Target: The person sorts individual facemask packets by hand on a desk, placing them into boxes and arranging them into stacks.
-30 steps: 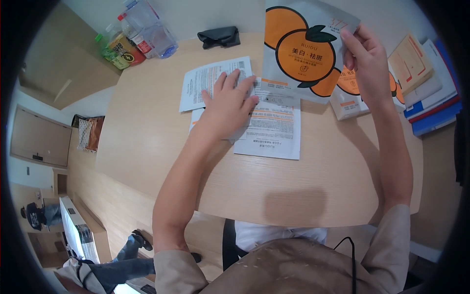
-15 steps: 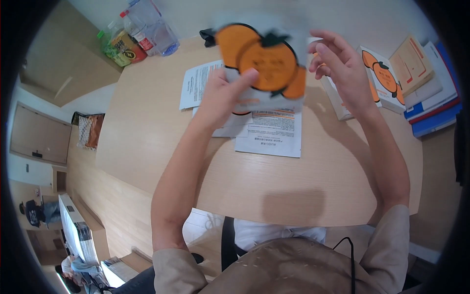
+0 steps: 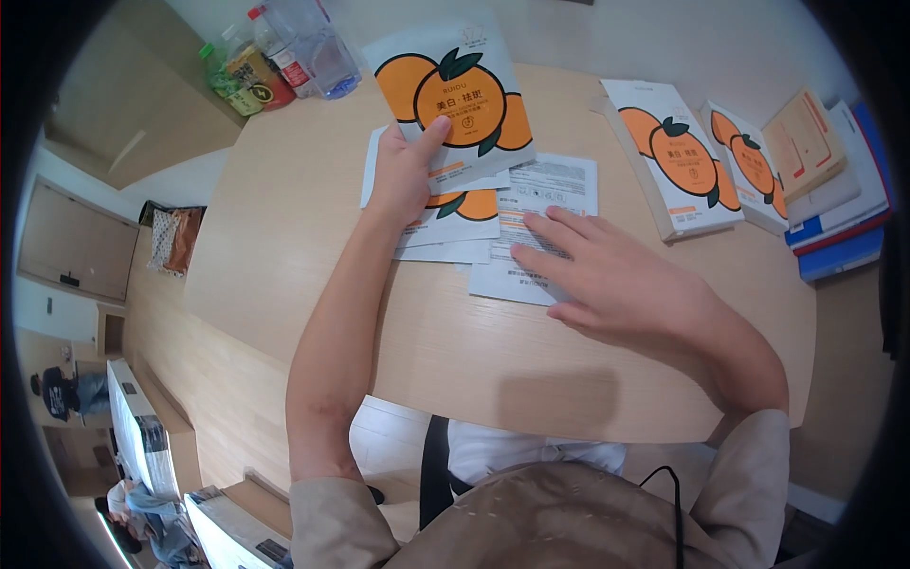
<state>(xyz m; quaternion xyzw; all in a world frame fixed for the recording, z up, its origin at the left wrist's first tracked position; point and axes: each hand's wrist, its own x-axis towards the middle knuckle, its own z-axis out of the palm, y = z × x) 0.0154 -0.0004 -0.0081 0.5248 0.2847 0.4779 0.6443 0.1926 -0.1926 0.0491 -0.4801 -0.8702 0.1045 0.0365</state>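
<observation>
While the left hand [image 3: 406,175] pinches the pouch [image 3: 474,109] near its lower left part, the right hand [image 3: 616,275] lies spread, with nothing clasped in it. The left thumb presses flat on the pouch's front, across the big orange fruit; the other fingers go behind it and are hidden, so how far they curl I cannot tell. Held this way, the pouch is raised toward the far side of the table [image 3: 284,237], tilted a little, its fruit-printed face toward the camera.

Beneath it lie more pouches, overlapping: a fruit-fronted one [image 3: 464,209] just under the left wrist, and a text-covered one [image 3: 559,175] to its right. The right fingers are parted and nearly straight over the text-covered one, the thumb set apart by its near edge; whether the fingertips press on it or hover just above, I cannot tell.

Well to the right of the held pouch, a big box [image 3: 678,152] with the same fruit lies on the table, beside a small box [image 3: 749,161]. Blue folders [image 3: 844,247] are stacked past those. Bottles [image 3: 251,76] stand at the far left.
</observation>
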